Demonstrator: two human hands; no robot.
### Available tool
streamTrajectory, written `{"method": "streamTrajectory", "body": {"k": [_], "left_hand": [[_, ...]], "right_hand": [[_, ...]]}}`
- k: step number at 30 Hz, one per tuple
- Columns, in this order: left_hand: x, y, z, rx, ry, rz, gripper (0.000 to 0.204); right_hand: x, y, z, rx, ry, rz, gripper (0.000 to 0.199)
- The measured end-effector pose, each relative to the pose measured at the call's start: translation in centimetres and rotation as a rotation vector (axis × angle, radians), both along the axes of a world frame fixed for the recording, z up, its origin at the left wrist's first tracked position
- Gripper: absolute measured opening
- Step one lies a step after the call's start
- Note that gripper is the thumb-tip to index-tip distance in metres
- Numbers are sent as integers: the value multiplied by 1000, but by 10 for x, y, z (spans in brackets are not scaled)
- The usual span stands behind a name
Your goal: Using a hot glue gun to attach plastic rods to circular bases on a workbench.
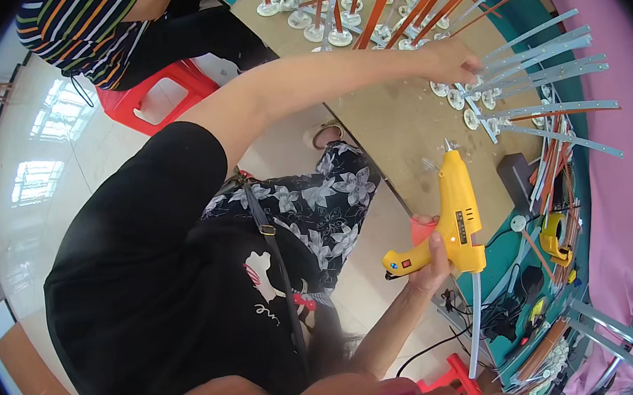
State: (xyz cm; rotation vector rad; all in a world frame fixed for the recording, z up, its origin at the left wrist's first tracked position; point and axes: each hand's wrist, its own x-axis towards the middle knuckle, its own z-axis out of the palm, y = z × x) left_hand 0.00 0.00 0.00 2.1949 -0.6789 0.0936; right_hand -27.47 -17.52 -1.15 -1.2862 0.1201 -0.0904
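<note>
My right hand (435, 266) is wrapped round the handle of a yellow hot glue gun (457, 190), one finger at its red trigger (422, 230). The nozzle points away over the board, and a long translucent glue stick (477, 327) sticks out of its back end. My left hand (453, 61) reaches far across, fingers pinched together beside a cluster of clear round bases (470, 118) with silver strips (554, 108) standing in them. What lies between those fingertips is too small to make out.
More clear bases with reddish-brown strips (388, 1) fill the far end of the brown board (394, 124). At right are a dark box (516, 183), a yellow tape roll (554, 238) and loose strips. A person in a striped shirt (87, 29) sits by a red stool (159, 98).
</note>
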Motion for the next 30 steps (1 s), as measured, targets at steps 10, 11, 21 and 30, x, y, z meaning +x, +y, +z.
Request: {"method": "streamTrajectory", "body": {"k": [10,11,21,30], "left_hand": [[-47,-13,10,-85,18,16,21],[-52,-13,10,-106,24,21,21],[-71,-4,8,-287,101,-20,19],[-72,-4,12,-187,74,-38,19]], "right_hand": [[-2,6,18,-63,8,-75,35],[-2,8,20,-90,15,-67,36],[12,23,24,-161,55,-93,33],[19,29,28,-165,108,-125,28]]}}
